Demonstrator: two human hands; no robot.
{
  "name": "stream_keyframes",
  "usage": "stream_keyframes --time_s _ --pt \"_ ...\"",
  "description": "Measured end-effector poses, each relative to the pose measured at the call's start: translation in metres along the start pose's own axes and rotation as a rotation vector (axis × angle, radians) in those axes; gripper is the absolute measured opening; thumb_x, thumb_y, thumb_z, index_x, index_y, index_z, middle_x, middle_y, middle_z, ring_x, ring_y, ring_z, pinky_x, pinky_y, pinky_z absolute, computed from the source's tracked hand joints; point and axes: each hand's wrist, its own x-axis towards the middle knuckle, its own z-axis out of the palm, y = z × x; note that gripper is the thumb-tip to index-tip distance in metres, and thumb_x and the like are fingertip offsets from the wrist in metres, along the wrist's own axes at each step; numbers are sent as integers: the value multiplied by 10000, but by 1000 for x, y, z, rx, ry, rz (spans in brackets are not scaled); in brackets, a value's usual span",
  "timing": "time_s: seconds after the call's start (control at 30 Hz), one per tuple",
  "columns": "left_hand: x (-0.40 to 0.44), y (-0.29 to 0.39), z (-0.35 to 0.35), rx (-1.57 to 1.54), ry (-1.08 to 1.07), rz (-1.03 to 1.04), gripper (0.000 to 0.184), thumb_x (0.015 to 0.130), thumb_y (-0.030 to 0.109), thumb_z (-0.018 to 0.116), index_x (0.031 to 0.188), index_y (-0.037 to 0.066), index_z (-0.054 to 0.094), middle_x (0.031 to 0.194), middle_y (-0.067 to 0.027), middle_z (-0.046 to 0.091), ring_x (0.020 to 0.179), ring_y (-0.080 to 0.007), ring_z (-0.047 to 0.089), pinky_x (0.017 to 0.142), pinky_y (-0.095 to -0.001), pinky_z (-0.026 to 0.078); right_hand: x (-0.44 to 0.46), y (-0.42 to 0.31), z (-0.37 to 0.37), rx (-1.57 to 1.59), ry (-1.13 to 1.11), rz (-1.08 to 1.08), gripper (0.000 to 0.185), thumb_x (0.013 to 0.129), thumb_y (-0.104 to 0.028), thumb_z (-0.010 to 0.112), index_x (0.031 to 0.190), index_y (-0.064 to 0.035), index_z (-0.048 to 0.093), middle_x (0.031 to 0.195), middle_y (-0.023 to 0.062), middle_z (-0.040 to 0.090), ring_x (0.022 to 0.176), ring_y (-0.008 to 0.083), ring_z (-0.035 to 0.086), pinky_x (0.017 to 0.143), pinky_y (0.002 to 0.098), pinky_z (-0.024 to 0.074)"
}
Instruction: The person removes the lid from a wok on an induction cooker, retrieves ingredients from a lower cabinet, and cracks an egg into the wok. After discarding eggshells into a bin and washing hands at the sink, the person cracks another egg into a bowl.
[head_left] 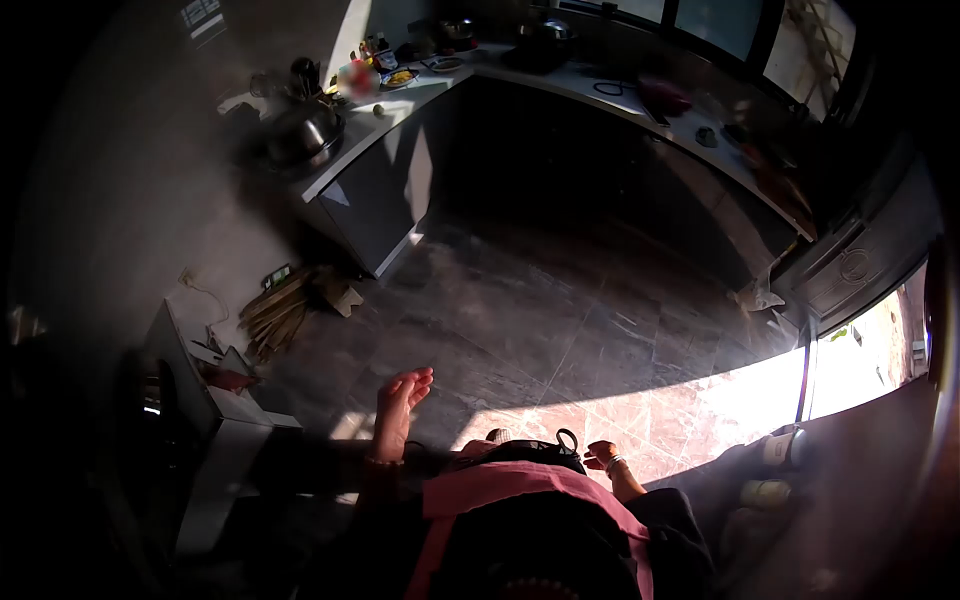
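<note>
My left hand [402,398] is raised over the dark tiled floor [540,320], left of my body, its fingers bent and nothing visible between them. Lower and to the right, my right hand [602,456] hangs beside the pink apron [540,480] at my waist, over the sunlit floor. Its fingers are small and partly shaded, so their pose is unclear. A black loop [568,440] sticks up from the front of the apron, near my right hand.
A white counter [400,105] curves across the back, bearing a steel pot [305,135], a plate of yellow food [399,77] and a dark red item [664,97]. Cardboard [275,315] leans at the left. An open doorway [865,350] lies right.
</note>
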Motion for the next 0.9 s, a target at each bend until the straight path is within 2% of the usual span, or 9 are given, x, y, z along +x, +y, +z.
stream_keyframes --time_s 0.23,0.43,0.53,0.67,0.7,0.73,0.77,0.8,0.9 --pt "229 60 133 69 -324 11 120 882 135 508 933 68 594 1061 -110 610 935 -179 594 802 -295 479 69 -49 -28 211 157 339 207 854 -150 470 1006 -24 534 898 164 617 668 281 639 540 366 550" --pt "417 75 177 75 -258 16 145 890 123 475 933 31 579 1057 -123 605 934 -188 590 816 -297 471 193 -209 -36 375 196 351 173 849 -149 464 921 -26 563 813 144 630 631 258 636 506 348 540" --pt "474 108 181 63 -152 -51 141 886 82 444 923 15 563 1062 -134 596 957 -197 578 832 -304 464 265 -332 -29 405 173 256 171 846 -148 461 878 -28 577 770 134 636 612 246 635 490 338 535" --pt "557 145 189 87 -8 -2 130 867 78 456 911 11 558 1034 -135 601 939 -197 581 824 -298 465 363 -577 21 381 37 -15 184 843 -147 458 822 -29 597 714 120 644 588 230 633 468 326 529" --pt "582 147 182 61 41 -33 130 864 83 462 908 8 559 1025 -132 603 929 -196 583 819 -296 467 372 -646 40 267 53 -121 166 840 -139 474 866 -25 593 748 130 641 592 234 634 465 323 530" --pt "609 147 181 40 88 -66 130 861 88 468 905 6 559 1015 -130 605 920 -195 586 814 -295 468 382 -710 54 92 11 -225 184 862 -173 485 984 -63 567 835 114 639 644 234 635 546 342 537" --pt "635 147 185 41 130 -80 131 860 93 475 905 4 559 1009 -127 606 914 -193 587 811 -294 469 361 -774 72 36 29 -322 199 852 -125 497 1029 -56 557 833 102 636 658 217 634 562 333 538" --pt "686 141 182 46 161 -98 133 859 99 481 906 2 560 1002 -124 607 907 -192 588 807 -293 470 400 -835 96 101 -93 -526 212 855 -116 492 1047 -47 549 862 94 634 675 197 634 577 324 533" --pt "770 159 192 47 183 -120 137 859 99 493 910 -7 563 1002 -124 607 900 -180 588 799 -284 472 372 -938 116 128 -277 -592 231 863 -116 495 1073 -29 532 889 84 632 703 169 629 612 288 519"
